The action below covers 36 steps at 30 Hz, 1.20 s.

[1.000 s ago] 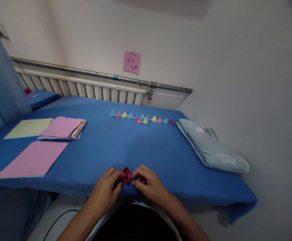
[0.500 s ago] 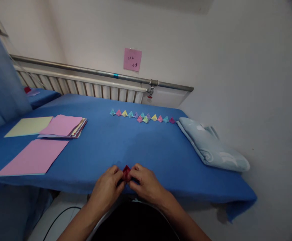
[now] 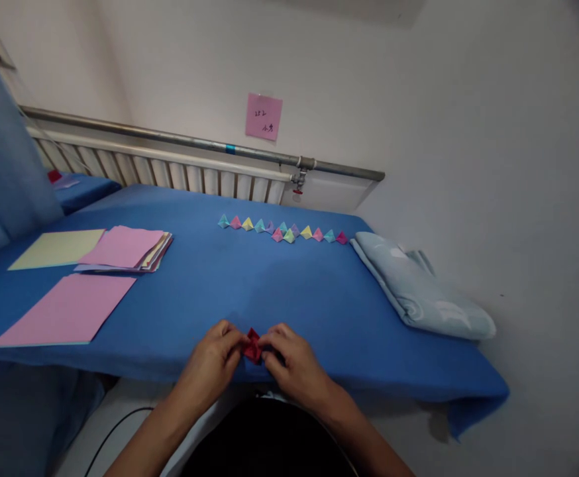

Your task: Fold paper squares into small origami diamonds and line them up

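Observation:
A small red folded paper piece (image 3: 252,346) sits between my two hands at the near edge of the blue-covered table (image 3: 250,285). My left hand (image 3: 213,364) pinches its left side with closed fingers. My right hand (image 3: 292,361) pinches its right side, fingers curled around it. Much of the red paper is hidden by my fingertips.
A row of several small coloured folded paper shapes (image 3: 282,230) lies at the far side. A stack of coloured sheets (image 3: 125,248), a yellow sheet (image 3: 57,248) and a pink sheet (image 3: 68,310) lie on the left. A folded light-blue cloth (image 3: 421,288) rests at the right edge. A radiator (image 3: 170,175) runs behind.
My hands stayed at the table's near edge and kept working the red paper; its visible part shrank, then shows a little more again now.

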{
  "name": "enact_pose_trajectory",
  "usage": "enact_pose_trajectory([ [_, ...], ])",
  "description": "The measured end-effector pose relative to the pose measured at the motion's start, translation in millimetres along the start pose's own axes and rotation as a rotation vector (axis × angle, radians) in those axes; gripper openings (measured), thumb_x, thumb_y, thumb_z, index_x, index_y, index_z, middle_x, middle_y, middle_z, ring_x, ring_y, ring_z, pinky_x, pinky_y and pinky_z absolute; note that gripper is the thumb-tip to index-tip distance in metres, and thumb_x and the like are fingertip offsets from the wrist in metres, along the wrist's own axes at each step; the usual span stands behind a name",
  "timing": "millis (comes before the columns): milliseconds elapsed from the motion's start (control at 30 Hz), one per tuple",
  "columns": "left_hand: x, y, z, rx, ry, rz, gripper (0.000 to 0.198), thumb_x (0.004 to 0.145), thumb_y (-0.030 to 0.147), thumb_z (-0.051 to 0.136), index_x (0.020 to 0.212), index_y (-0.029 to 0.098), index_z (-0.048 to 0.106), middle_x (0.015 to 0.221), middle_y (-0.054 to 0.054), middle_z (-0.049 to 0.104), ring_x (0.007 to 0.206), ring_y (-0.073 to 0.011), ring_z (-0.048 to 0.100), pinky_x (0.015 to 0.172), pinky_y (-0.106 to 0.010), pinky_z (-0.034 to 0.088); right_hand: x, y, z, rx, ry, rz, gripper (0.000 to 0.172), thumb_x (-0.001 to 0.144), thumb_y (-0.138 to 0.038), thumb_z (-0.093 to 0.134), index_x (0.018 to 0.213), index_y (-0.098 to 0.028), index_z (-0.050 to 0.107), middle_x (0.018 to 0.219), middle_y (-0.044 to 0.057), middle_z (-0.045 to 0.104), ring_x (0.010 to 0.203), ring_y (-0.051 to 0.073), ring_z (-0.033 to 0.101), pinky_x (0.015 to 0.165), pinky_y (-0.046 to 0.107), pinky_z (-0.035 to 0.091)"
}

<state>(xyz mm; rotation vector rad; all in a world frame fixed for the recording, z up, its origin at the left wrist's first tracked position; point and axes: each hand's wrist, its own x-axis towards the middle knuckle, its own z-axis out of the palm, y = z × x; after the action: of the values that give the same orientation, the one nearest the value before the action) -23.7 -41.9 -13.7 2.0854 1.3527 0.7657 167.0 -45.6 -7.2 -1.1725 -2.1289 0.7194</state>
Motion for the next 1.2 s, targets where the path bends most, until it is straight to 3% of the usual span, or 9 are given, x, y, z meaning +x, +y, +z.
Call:
enact_pose_trajectory([
  [433,-1.7,4.1,6.2,0.182,-0.064,0.008,0.030,0.087,0.012,0.040,0.095,0.020,0.068,0.085,-0.006,0.057,0.083,-0.0179,0.054,0.075,-0.029,0.044,1.5,-2.1,3.1,-0.205,-0.110,0.040,0.023,0.081,-0.012,0.053,0.099,-0.020,0.064,0.096,0.005,0.057,0.087,0.016,0.054,0.078,0.028,0.043],
  [867,-2.4,8.0,7.7,0.303,-0.110,-0.002,0.031,0.086,0.009,0.037,0.085,0.019,0.067,0.085,-0.006,0.060,0.082,-0.0187,0.054,0.073,-0.031,0.042,2.3,-3.1,3.7,-0.281,-0.139,0.022,0.021,0.082,-0.014,0.052,0.099,-0.019,0.062,0.096,0.005,0.057,0.086,0.017,0.053,0.077,0.029,0.041],
  [1200,-4.2,8.7,7.6,0.327,-0.119,0.021,0.033,0.085,0.006,0.037,0.094,0.017,0.067,0.089,-0.008,0.060,0.086,-0.0211,0.055,0.078,-0.034,0.042,1.1,-1.7,3.8,-0.284,-0.137,0.014,0.020,0.082,-0.015,0.052,0.098,-0.019,0.062,0.097,0.005,0.057,0.088,0.017,0.053,0.078,0.028,0.042],
])
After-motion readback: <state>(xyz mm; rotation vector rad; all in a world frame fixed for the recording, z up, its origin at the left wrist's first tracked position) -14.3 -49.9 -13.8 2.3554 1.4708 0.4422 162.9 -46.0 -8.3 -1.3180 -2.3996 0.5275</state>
